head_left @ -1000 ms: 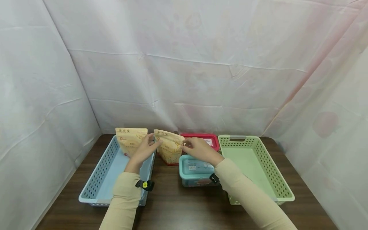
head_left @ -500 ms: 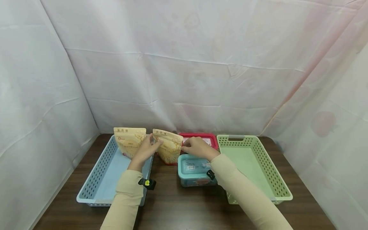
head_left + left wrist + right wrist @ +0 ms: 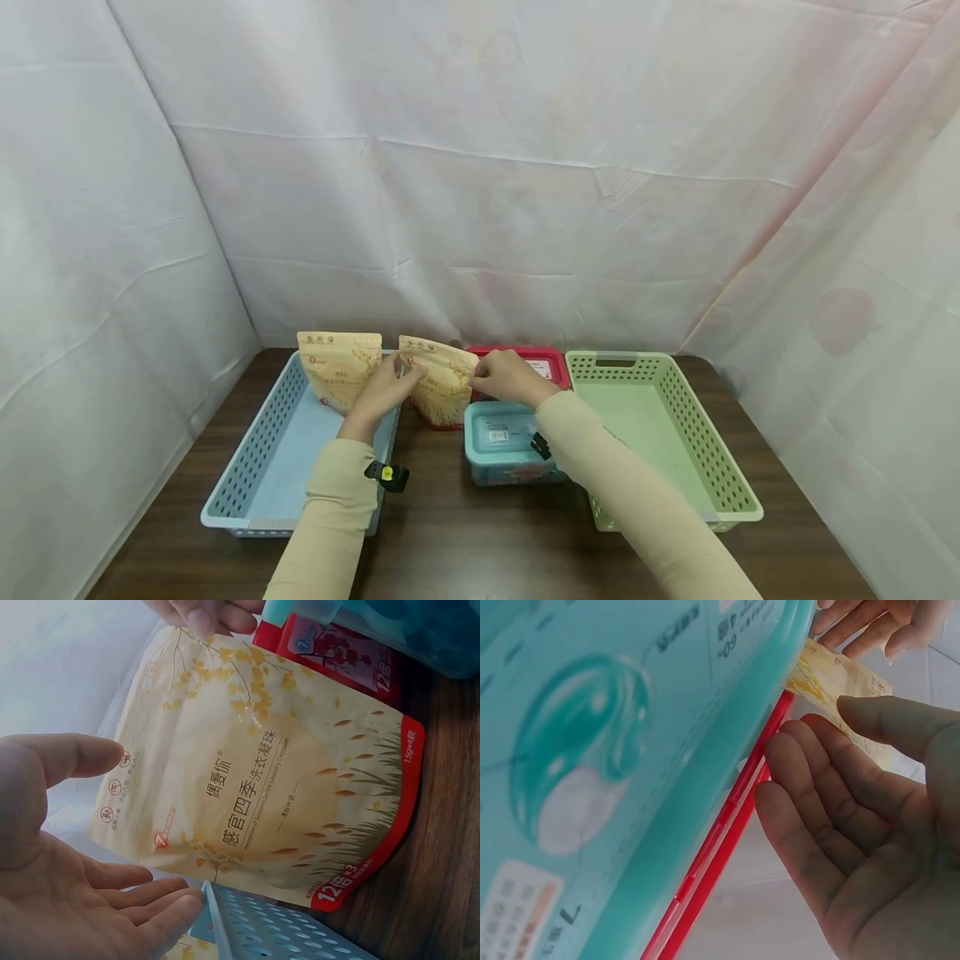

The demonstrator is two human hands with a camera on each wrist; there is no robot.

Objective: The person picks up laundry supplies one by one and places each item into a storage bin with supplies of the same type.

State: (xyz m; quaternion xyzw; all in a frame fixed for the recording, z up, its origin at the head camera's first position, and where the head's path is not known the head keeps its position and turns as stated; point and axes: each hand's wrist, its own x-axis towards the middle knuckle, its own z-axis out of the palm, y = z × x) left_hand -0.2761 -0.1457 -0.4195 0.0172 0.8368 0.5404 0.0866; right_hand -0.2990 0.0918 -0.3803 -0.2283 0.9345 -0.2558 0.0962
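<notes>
A cream laundry capsule pouch (image 3: 442, 385) with a red base stands upright on the table, beside the blue basket. My right hand (image 3: 510, 377) pinches its right edge near the top between thumb and fingers. At the pouch's upper left side is my left hand (image 3: 384, 388), its thumb and fingers spread apart and fairly straight. The left wrist view shows that thumb in front of the pouch's top strip and the fingertips by its side edge. A second, matching pouch (image 3: 336, 367) leans upright in the blue basket (image 3: 288, 471), behind my left hand.
A teal lidded box (image 3: 497, 450) stands close in front of the pouch, under my right forearm. Behind it lies a red-lidded box (image 3: 557, 367), partly covered by my right hand. A green basket (image 3: 637, 433) stands at the right. White cloth (image 3: 480, 208) hangs behind the table.
The fingers of my right hand have drawn closer together at the pouch's edge, and its forearm has shifted slightly left. My left hand and both pouches stay nearly in place.
</notes>
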